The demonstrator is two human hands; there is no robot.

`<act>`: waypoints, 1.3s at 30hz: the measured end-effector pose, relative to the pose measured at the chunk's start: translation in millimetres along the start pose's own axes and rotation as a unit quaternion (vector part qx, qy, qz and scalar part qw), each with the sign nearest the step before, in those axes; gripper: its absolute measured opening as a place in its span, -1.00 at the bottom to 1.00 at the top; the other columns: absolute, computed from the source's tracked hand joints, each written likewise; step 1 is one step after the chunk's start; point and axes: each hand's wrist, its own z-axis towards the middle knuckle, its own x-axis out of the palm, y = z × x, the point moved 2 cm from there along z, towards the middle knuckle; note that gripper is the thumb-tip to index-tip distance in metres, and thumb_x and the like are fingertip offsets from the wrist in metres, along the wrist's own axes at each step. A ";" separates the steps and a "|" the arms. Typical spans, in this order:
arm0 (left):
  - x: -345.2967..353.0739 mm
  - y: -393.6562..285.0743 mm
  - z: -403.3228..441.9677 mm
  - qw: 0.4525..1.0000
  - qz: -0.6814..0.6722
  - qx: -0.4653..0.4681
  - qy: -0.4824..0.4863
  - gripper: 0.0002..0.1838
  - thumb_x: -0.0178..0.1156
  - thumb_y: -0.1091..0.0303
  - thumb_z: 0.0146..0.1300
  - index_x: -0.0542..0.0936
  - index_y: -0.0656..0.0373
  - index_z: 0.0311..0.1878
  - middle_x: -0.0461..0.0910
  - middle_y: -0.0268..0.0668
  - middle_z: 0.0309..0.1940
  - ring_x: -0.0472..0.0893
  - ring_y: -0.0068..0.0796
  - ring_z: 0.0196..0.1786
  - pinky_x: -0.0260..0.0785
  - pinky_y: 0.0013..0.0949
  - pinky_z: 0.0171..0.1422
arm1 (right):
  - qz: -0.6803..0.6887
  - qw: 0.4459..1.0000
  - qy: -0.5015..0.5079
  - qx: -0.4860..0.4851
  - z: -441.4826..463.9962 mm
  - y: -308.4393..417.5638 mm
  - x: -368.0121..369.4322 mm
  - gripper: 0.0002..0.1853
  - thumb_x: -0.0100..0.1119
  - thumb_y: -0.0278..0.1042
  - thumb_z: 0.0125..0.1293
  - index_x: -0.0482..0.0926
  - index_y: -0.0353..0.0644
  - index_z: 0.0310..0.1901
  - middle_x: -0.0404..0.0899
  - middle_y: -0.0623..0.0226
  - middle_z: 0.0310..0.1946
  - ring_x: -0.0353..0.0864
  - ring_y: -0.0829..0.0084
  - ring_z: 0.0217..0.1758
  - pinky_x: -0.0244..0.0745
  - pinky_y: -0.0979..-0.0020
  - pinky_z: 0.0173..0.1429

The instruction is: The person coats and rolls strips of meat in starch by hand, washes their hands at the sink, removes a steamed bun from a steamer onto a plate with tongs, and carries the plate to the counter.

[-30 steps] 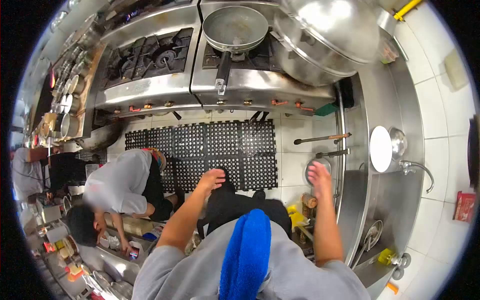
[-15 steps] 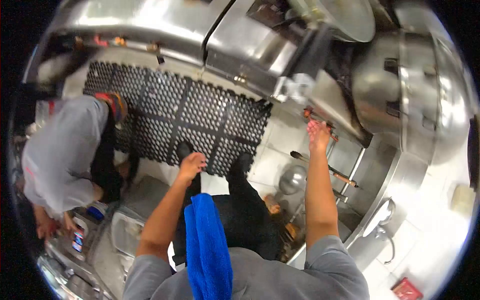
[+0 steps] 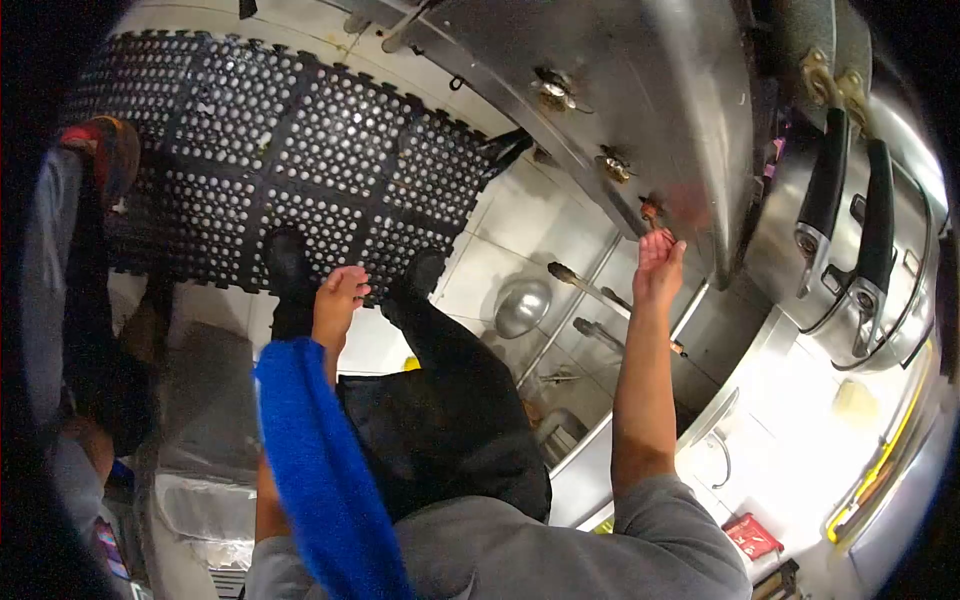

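Observation:
At the front of the steel stove (image 3: 640, 90), my right hand (image 3: 658, 268) is raised palm up. Its fingers are bent at a small reddish valve (image 3: 650, 211) on the stove's front edge, and they appear to hold its lower end; the exact grip is partly hidden. My left hand (image 3: 340, 300) hangs in front of my body, above my feet. Its fingers are loosely bent and apart, with nothing in them. A blue towel (image 3: 320, 460) drapes over my left side and covers part of that forearm.
Black perforated mats (image 3: 330, 150) cover the floor ahead. Below the stove are a metal bowl (image 3: 523, 307) and tongs (image 3: 585, 285). Long-handled pans (image 3: 850, 200) hang at the right. Another person (image 3: 65, 300) is at the left edge, beside a grey container (image 3: 205, 390).
My view has swung right and closer to the stove. My right hand stays by the valve. The other person has shifted toward the left edge of view, and the towel has swung left.

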 end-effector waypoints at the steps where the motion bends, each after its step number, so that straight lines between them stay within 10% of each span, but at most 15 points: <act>1: 3.3 13.6 2.4 1.000 -0.004 -0.007 0.006 -0.63 0.03 0.04 0.31 0.51 0.12 -0.02 0.57 -0.33 -0.11 0.56 -0.46 -0.09 0.34 -0.35 0.02 | 0.018 1.000 0.016 0.005 2.6 -1.1 -3.0 -0.59 -0.19 -0.04 0.47 0.46 -0.28 -0.11 0.60 0.23 -0.28 0.61 0.39 -0.20 0.56 0.33 -0.02; 8: 5.5 85.7 1.1 0.991 0.013 -0.129 0.021 -0.64 0.04 0.04 0.27 0.50 0.09 -0.03 0.57 -0.30 -0.11 0.58 -0.38 -0.07 0.35 -0.27 -0.02 | 0.015 0.999 -0.041 0.023 -5.2 5.9 8.7 -0.60 -0.17 -0.02 0.46 0.48 -0.23 -0.12 0.59 0.27 -0.31 0.60 0.42 -0.24 0.55 0.36 -0.03; 39: -18.9 85.1 17.1 0.989 -0.071 -0.123 -0.045 -0.60 0.07 0.01 0.27 0.49 0.10 -0.01 0.55 -0.29 -0.10 0.55 -0.37 -0.04 0.32 -0.20 0.04 | 0.142 0.987 0.031 0.075 15.6 -17.9 -5.0 -0.63 -0.15 -0.05 0.46 0.50 -0.20 -0.25 0.58 0.39 -0.46 0.57 0.52 -0.37 0.51 0.44 -0.15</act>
